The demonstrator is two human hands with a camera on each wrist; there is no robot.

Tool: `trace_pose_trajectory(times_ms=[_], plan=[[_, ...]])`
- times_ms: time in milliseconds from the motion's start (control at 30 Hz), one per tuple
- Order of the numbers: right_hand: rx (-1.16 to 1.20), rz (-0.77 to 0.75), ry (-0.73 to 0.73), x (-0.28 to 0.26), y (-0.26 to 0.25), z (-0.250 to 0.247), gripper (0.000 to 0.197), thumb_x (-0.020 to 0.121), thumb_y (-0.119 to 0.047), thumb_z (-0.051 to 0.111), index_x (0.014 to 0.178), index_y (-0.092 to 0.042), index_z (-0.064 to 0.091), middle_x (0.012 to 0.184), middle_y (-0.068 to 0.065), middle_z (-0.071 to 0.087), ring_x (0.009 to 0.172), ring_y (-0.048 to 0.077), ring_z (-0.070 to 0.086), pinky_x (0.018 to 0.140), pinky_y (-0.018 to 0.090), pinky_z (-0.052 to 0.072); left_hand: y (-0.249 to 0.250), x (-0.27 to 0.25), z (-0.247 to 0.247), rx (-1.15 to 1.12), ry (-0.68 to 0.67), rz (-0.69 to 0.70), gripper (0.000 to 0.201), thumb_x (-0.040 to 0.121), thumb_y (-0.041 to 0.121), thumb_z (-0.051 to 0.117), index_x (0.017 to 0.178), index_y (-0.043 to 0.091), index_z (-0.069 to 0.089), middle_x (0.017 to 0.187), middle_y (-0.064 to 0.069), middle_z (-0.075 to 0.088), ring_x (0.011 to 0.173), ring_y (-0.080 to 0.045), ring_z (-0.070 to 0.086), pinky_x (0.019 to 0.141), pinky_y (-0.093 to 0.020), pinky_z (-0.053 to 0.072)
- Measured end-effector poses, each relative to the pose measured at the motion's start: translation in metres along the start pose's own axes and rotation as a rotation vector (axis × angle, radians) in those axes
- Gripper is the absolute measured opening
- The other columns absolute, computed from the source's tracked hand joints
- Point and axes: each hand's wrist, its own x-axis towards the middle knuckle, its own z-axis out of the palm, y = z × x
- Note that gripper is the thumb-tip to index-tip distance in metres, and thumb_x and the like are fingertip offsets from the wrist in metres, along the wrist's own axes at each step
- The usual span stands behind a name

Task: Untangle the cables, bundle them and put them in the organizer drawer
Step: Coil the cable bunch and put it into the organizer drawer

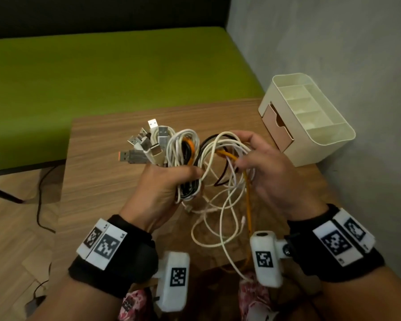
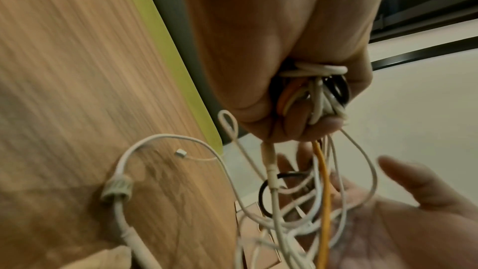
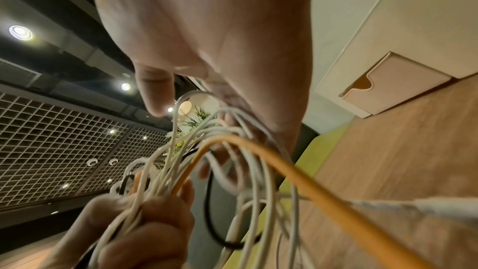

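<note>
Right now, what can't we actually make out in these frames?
- Cable count: the cables overlap in every view; strands can't be separated.
- Left hand grip: head view, fingers curl round the strands; which ones are clamped is hidden.
- Right hand: fingers threaded through loops, fingertips covered.
- Drawer contents: partly open, inside shadowed.
- Orange cable far end: cut off by the right wrist view's edge.

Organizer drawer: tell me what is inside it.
The drawer of the cream organizer sits pulled partly out; its inside is hidden behind its front panel. No cables reach it; both hands hold them.
</note>
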Motion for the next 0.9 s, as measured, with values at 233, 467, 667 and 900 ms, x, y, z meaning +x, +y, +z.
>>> trace_pose_trajectory(times_ms=[233,467,667,900], plan=[[-0.141,0.014,-0.085,-0.002,-0.004,-0.010,0.065,0.073,-0.067,0.069,0.125,-0.027,0.064,0.111,0.005,0.070,0.100,0.027,0.068,0.100,0.061,0.045,0.009,-0.003,0.001,-0.051,-0.094,0.002,0.037,0.058,-0.015,0.064,0.090,0.004,0.070,0.073,-0.011,0.069,0.061,-0.021,0.068,0.051,-0.026,0.052],[-0.443,-0.407,-0.061,-0.006,-0.006,-0.010,0.073,0.076,-0.041,0.071,0.143,-0.034,0.043,0.142,-0.009,0.051,0.138,0.010,0.042,0.114,0.046,0.035,0.005,-0.005,0.004,-0.088,-0.148,-0.068,0.035,0.065,-0.014,0.055,0.097,0.000,0.056,0.070,-0.012,0.064,0.050,-0.020,0.063,0.044,-0.025,0.048],[-0.321,-0.215,-0.123,-0.007,-0.004,0.000,0.038,0.073,-0.042,0.078,0.107,-0.027,0.071,0.099,-0.005,0.074,0.094,0.009,0.070,0.080,0.027,0.056,0.005,-0.007,0.005,-0.233,-0.236,-0.098,0.035,0.061,-0.014,0.058,0.094,-0.004,0.059,0.071,-0.013,0.064,0.049,-0.019,0.061,0.043,-0.023,0.048],[0.127,-0.051,-0.228,-0.005,0.003,0.012,0.013,0.076,-0.020,0.073,0.088,-0.016,0.068,0.071,0.004,0.071,0.068,0.020,0.071,0.062,0.029,0.058,0.009,-0.008,-0.003,-0.340,-0.275,-0.119,0.054,0.057,0.011,0.082,0.103,0.003,0.055,0.066,-0.008,0.062,0.043,-0.014,0.054,0.046,-0.023,0.044]])
